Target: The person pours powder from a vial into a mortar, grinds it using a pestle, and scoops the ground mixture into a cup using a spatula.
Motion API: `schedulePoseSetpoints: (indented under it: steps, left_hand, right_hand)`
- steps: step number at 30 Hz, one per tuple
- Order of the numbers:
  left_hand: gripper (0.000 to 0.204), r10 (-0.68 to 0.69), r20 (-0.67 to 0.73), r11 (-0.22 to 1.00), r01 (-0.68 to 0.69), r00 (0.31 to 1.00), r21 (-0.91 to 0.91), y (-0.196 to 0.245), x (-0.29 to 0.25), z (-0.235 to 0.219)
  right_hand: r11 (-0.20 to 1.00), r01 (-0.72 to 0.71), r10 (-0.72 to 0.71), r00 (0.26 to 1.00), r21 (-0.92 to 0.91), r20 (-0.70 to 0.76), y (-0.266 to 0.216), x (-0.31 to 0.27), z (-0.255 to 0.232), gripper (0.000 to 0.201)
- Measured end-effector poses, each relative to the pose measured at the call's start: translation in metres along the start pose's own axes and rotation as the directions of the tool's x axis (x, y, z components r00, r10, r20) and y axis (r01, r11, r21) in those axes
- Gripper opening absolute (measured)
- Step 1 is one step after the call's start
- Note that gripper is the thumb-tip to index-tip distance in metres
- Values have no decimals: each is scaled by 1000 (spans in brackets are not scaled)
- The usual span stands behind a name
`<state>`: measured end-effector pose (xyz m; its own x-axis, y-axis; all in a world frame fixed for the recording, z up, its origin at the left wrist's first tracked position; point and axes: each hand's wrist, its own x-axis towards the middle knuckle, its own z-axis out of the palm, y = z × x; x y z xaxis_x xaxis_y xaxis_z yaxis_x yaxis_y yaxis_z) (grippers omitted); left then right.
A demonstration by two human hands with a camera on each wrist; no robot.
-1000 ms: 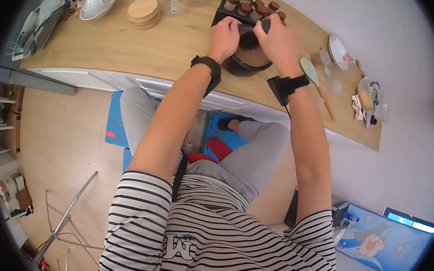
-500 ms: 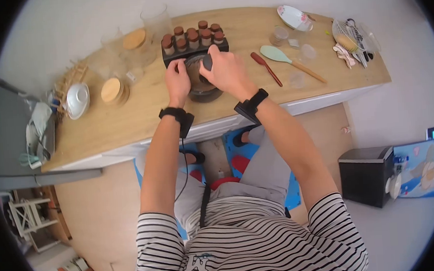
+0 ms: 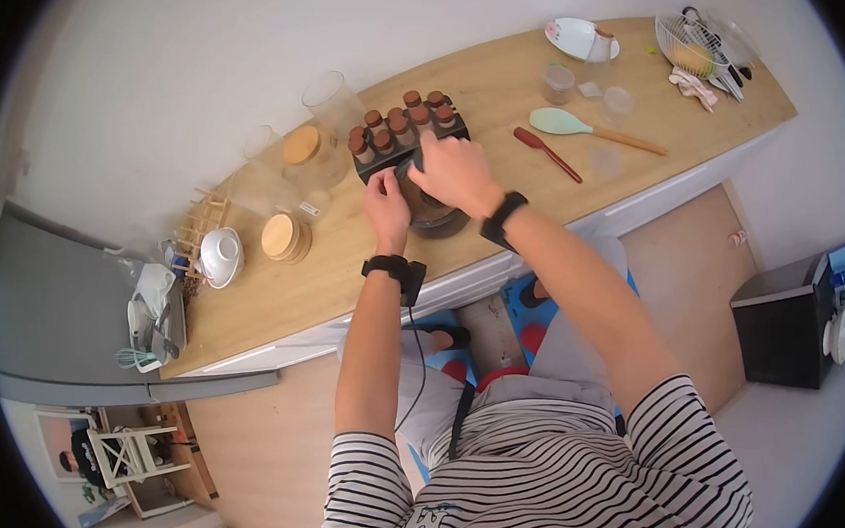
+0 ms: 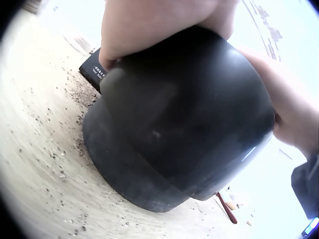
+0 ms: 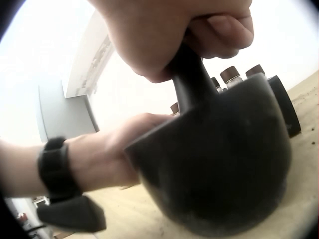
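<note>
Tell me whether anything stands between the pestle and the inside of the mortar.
Nothing visible does: the right hand grips the pestle, which dips inside the mortar; the left hand holds the mortar.

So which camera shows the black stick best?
Right wrist view: the black stick shows plainly between fingers and bowl. In the head view, the right hand mostly covers it; the left wrist view shows none.

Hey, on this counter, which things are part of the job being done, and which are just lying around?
Part of the job:
dark mortar, left grip at its rim
black pestle, held in the right grip

Apparently just lying around:
pale green spoon
dark red utensil
white bowl
flowered dish
black jar rack, behind the mortar, though it may play a part
</note>
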<state>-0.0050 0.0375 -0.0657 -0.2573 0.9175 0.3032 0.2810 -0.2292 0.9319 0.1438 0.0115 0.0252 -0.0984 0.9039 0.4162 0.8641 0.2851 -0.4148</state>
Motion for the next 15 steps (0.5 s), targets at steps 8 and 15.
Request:
schedulePoseSetpoints:
  steps: [8,15]
  left_hand:
    - [26,-45,-6,997,45,999,-68,12,-6,0]
    - [25,-45,8,999,45,999,-7,15,-5,-1]
  right_hand:
    - [996,76,-71,991,37,-109,25,-56,-2,35]
    - [986,94,-68,981,139,-179,25,-59,-1,29]
